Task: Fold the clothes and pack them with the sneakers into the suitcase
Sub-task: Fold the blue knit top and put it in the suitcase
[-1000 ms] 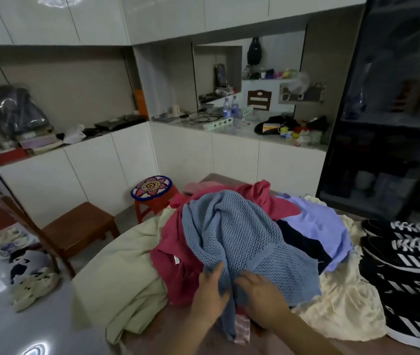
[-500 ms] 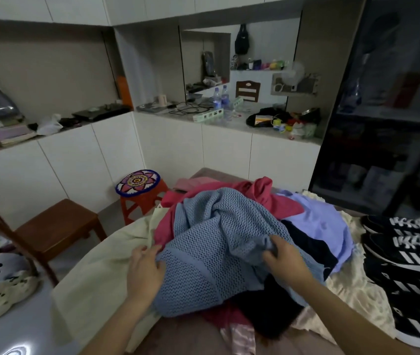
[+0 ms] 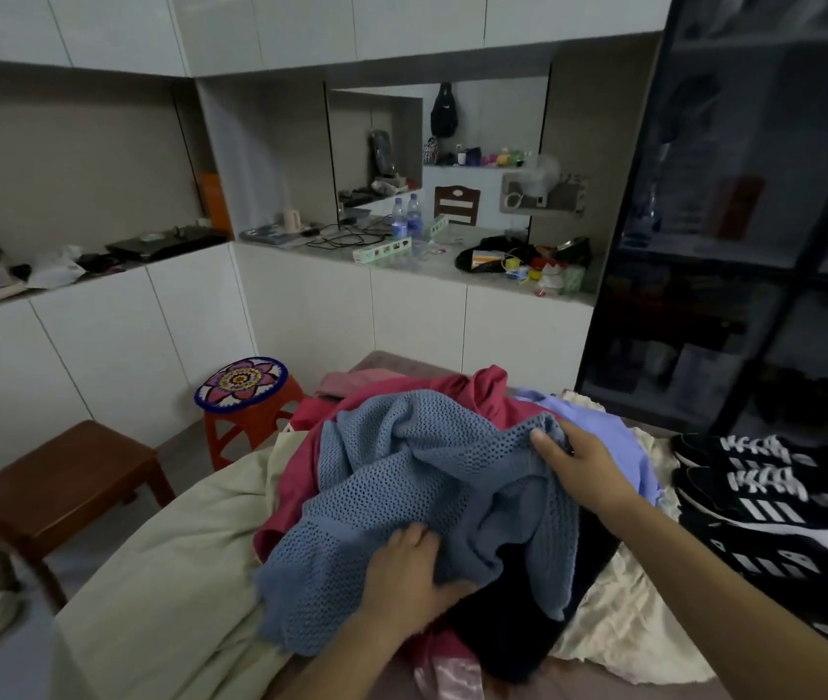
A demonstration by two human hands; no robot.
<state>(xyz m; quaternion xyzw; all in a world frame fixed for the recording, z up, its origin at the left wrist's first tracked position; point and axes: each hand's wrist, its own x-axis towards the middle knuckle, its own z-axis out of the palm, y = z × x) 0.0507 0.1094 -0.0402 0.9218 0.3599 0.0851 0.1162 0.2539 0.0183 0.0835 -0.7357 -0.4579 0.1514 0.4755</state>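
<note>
A blue open-knit sweater (image 3: 402,497) lies crumpled on top of a heap of clothes on the table. My left hand (image 3: 409,573) grips its lower edge near me. My right hand (image 3: 581,464) holds a bunched fold at its far right side. Under it lie a red garment (image 3: 472,391), a lilac garment (image 3: 619,437), a black garment (image 3: 518,613), a pale green cloth (image 3: 185,558) and a cream cloth (image 3: 624,613). Black sneakers with white stripes (image 3: 765,492) sit at the right of the pile. No suitcase is in view.
A brown wooden chair (image 3: 58,482) and an orange stool with a flower cushion (image 3: 243,384) stand on the floor to the left. White cabinets with a cluttered counter (image 3: 452,260) run behind. A dark glass cabinet (image 3: 755,219) stands at the right.
My left hand has moved right, from the sweater's left edge to its lower edge. My right hand has moved farther up and right with its fold. The sweater has bunched up more.
</note>
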